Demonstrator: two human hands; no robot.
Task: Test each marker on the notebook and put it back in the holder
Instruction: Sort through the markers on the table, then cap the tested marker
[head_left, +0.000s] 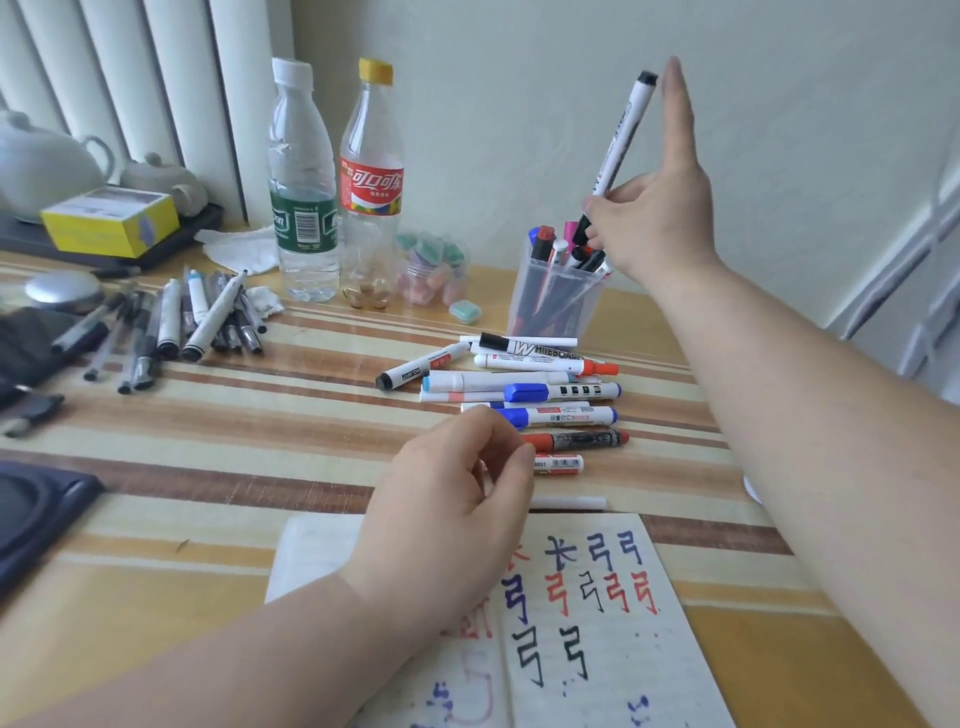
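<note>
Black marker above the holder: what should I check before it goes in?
1. Grip: right hand pinches the black marker near its lower end: ok.
2. Cap: black cap looks seated on the lower end: ok.
3. Aim: lower end sits over the mouth of the holder, marker tilted: ok.
4. Room: holder already holds several markers, free gap hidden: cannot tell.
5. Tested: notebook shows black strokes, but from which marker: cannot tell.
6. Left hand is away from the holder, over the loose markers: ok.
</note>
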